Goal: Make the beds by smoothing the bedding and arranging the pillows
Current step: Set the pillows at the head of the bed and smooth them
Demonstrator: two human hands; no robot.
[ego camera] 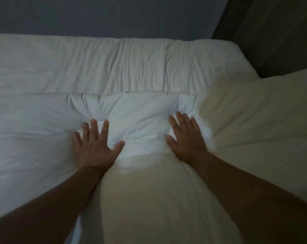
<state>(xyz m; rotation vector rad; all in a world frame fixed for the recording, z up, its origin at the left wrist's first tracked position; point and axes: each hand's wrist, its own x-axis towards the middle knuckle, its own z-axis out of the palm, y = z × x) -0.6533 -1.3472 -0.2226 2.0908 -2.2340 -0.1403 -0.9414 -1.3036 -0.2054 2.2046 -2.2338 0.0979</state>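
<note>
Head view shows both of your hands pressed flat on the white duvet, with its puffed middle between them. Your left hand lies palm down with the fingers spread straight and the thumb angled out toward the centre. It grips nothing and simply pushes into the fabric. Your right hand is flat too, fingers straight and close together, holding nothing, and its fingertips sink into a fold near the duvet's far edge. Your forearms run back toward you on either side of a rounded swell of bedding.

The duvet covers the near part of the bed, and its far edge forms a soft padded ridge just beyond your fingertips. Creases fan out from under each palm. Between the hands the cloth looks bright white, while nearer you and off to the right it looks cream. Whether that is lighting or a separate piece, you cannot tell. Past the ridge lies a wrinkled white sheet, reaching the bed's far side against a dark grey wall. A dark brown panel stands at the upper right.
</note>
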